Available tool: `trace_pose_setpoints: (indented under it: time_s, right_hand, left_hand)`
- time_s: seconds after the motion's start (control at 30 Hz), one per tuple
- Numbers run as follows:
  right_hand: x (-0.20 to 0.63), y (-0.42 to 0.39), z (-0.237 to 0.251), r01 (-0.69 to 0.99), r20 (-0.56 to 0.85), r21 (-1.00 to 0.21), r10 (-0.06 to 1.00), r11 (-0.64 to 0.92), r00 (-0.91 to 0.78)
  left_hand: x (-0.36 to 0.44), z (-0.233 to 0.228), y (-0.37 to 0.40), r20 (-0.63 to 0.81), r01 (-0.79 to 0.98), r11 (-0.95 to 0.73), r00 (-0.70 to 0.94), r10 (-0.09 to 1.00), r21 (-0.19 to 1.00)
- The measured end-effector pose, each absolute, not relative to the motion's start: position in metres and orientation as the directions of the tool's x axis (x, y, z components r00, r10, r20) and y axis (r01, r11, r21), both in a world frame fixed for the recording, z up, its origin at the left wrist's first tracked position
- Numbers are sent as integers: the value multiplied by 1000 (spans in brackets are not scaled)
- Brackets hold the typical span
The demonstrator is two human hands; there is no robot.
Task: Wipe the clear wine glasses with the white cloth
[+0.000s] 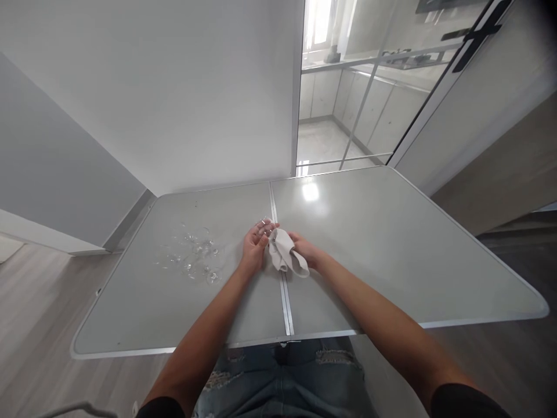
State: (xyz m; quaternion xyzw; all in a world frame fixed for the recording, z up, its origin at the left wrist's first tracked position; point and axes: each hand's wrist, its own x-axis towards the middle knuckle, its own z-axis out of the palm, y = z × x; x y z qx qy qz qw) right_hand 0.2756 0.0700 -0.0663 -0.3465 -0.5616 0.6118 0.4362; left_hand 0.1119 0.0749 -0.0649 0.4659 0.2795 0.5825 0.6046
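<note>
My left hand [253, 247] grips a clear glass [263, 224] above the middle seam of the grey table [369, 244]. Pressed against that glass is a light grey cloth [285, 257], held by my right hand [307, 251], with its loose end hanging down toward me. The two hands meet just above the tabletop. Several more clear glasses [191, 255] stand in a cluster on the left half of the table, a hand's width left of my left hand.
The folding table has a metal seam [282, 290] down its middle and a rounded rim. A white wall rises behind it, and a glass door [357, 87] opens onto a kitchen at the back right. Wood floor lies to the left.
</note>
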Motion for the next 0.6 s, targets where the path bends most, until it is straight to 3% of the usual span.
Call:
trace_pose_setpoints:
  time_s: [0.07, 0.17, 0.23, 0.3, 0.43, 0.5, 0.6]
  right_hand:
    - [279, 71, -62, 56, 150, -981, 908, 186, -391]
    - [280, 73, -60, 331, 350, -838, 892, 435, -286]
    - [279, 73, -61, 391, 438, -778, 871, 492, -224]
    - [277, 72, -63, 348, 453, -793, 866, 500, -212]
    - [273, 72, -66, 105, 297, -934, 904, 342, -307]
    - [272, 72, -65, -75, 155, -988, 934, 138, -322]
    - [275, 70, -63, -295, -59, -933, 899, -204, -435]
  left_hand:
    - [112, -63, 74, 238, -424, -177, 93, 967, 888]
    - [115, -62, 75, 271, -407, -225, 60, 961, 885]
    - [116, -61, 75, 285, -428, -230, 69, 956, 874]
    - [117, -61, 75, 289, -458, -220, 86, 953, 861]
    - [115, -62, 75, 243, -487, -155, 123, 962, 860]
    - [112, -62, 75, 224, -494, -131, 132, 966, 859]
    - [110, -60, 73, 228, -503, -111, 178, 957, 857]
